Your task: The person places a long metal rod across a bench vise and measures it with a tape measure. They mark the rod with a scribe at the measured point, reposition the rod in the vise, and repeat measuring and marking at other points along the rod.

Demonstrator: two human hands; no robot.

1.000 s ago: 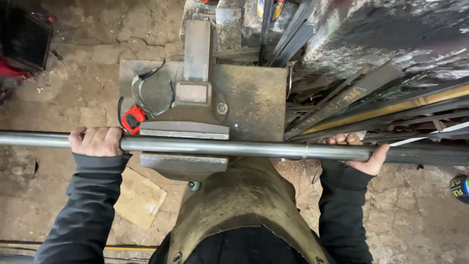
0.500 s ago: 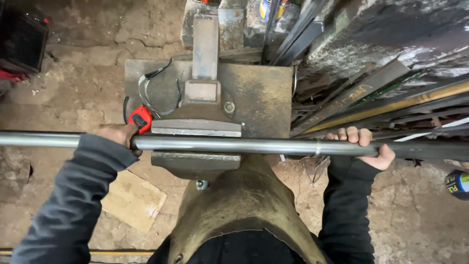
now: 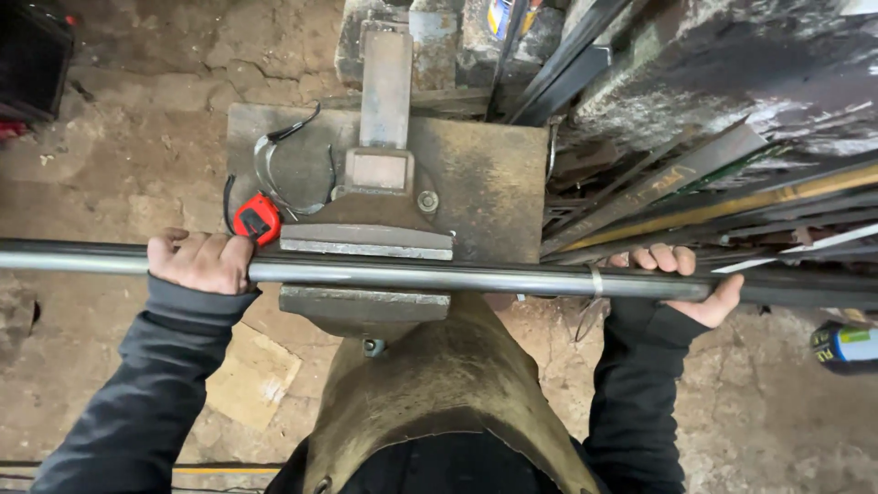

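A long grey steel pipe (image 3: 512, 277) runs across the whole view and lies between the jaws of a bench vise (image 3: 366, 242). My left hand (image 3: 199, 261) is wrapped over the pipe just left of the vise. My right hand (image 3: 681, 284) grips the pipe from below, to the right of the vise, near a pale band on the pipe. A red tape measure (image 3: 257, 220) lies on the steel bench plate (image 3: 485, 178) next to my left hand. A brown leather apron (image 3: 439, 393) covers my front under the pipe.
Steel bars and flat strips (image 3: 695, 174) are stacked at the right, level with the pipe. A coiled metal band (image 3: 274, 165) lies on the plate. A spray can (image 3: 846, 348) lies on the floor at the far right, a cardboard piece (image 3: 251, 375) at lower left.
My left hand drew in close to the vise, then slid back left along the pipe. The pipe stays in the vise jaws. My right hand keeps its grip.
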